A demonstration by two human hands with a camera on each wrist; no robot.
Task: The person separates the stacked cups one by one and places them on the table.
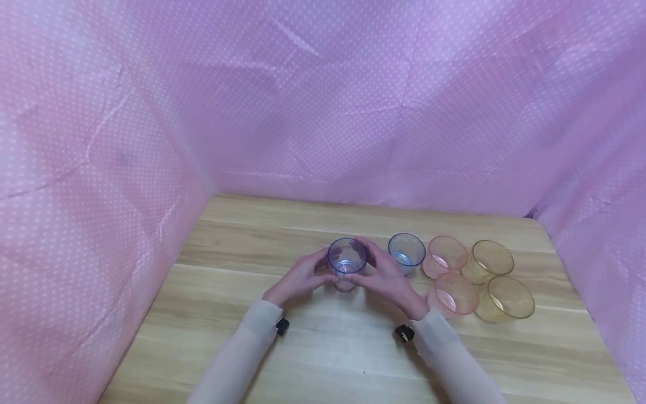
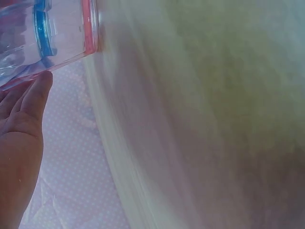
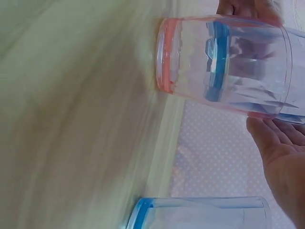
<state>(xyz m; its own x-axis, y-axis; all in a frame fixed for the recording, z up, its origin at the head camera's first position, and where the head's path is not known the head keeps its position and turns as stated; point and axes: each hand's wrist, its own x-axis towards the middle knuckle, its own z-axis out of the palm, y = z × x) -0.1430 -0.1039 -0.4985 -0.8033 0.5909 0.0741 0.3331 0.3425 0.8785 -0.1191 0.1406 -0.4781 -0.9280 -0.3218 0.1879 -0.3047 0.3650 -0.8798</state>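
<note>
A clear blue-rimmed cup (image 1: 347,253) sits nested inside a clear pink cup (image 3: 167,57), whose pink base shows below it. My left hand (image 1: 298,276) and right hand (image 1: 387,277) grip this pair from opposite sides, thumbs toward me and fingers around the far side. The stack is upright, its base at or very near the tabletop; contact is hard to tell. In the right wrist view, the inner cup's blue base (image 3: 218,62) hangs above the pink one. Just right of my right hand stands another blue cup (image 1: 406,251).
Farther right on the wooden table (image 1: 323,359) are two pink cups (image 1: 446,255) and two yellow cups (image 1: 492,262), upright and close together in two rows. Pink dotted cloth (image 1: 323,112) hangs behind the table and along both sides.
</note>
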